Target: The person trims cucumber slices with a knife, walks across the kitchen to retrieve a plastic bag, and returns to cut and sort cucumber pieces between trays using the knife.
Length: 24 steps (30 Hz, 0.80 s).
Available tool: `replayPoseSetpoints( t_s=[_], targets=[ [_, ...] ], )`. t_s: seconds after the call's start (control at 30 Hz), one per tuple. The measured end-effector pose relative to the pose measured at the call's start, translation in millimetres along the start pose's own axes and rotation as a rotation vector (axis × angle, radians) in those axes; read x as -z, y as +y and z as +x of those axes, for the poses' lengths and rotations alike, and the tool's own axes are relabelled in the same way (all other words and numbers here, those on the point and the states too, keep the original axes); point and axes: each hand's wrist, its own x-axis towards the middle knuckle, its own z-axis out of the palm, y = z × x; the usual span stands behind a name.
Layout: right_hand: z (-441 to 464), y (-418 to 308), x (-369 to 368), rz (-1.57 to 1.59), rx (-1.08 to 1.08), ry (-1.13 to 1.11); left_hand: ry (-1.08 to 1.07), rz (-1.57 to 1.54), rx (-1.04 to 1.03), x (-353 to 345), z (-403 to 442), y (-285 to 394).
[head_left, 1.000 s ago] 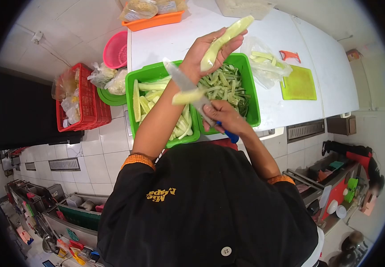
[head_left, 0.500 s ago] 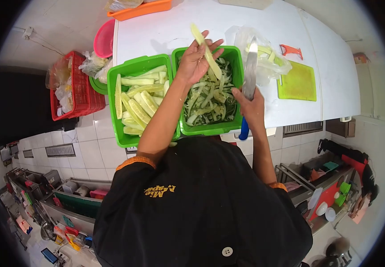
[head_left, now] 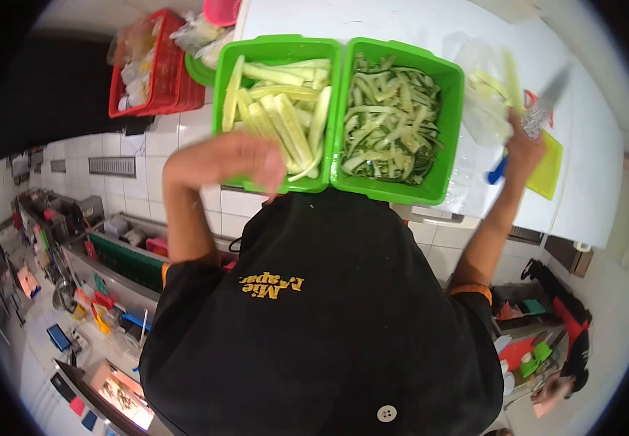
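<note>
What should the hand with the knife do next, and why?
Probably let the pale green strip drop into the clear bag. The right hand seems to hold the strip alongside the knife, right by that bag, and similar pale pieces already show in it.

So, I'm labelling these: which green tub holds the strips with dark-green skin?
The right-hand tub, nearer the knife; the left-hand tub holds pale, thicker pieces.
</note>
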Motion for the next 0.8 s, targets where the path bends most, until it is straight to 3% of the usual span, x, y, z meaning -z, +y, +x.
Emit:
replayPoseSetpoints(
  t_s=[0.07, 0.1, 0.13, 0.17, 0.3, 0.4, 0.5, 0.63, 0.8],
  targets=[
    [37.5, 15.2, 12.6, -0.122, 0.025, 0.056, 0.018, 0.041, 0.642, -27.0, -29.6, -39.8],
    [46.1, 11.4, 20.4, -0.284, 0.050, -0.045, 0.134, 0.097, 0.801, -43.7, -29.4, -72.9],
    [60.3, 23.9, 21.7, -0.465, 0.043, -0.097, 0.158, 0.436, 0.641, -57.2, -29.9, -121.2],
    [70.8, 35.9, 20.1, -0.648, 0.041, -0.149, 0.423, 0.370, 0.268, -77.5, -28.8, -169.7],
    [67.1, 41.1, 12.4, -0.550, 0.135, -0.156, 0.826, 0.005, 0.179, -94.7, 14.5, -201.3],
    [56.5, 22.3, 0.3, -0.404, 0.150, -0.076, 0.840, -0.051, 0.053, -95.2, 22.0, -209.8],
    [50.1, -0.4, -11.0, -0.288, 0.110, -0.017, 0.730, 0.101, 0.045, -84.9, 22.3, -237.6],
    [30.9, -23.5, -20.6, -0.096, 0.081, 0.020, 0.632, 0.247, 0.134, -82.6, 24.8, -216.6],
    [-28.1, -48.4, -33.2, 0.046, -0.002, -0.003, 0.740, 0.364, 0.182, -89.8, 40.6, -206.0]
  ],
)
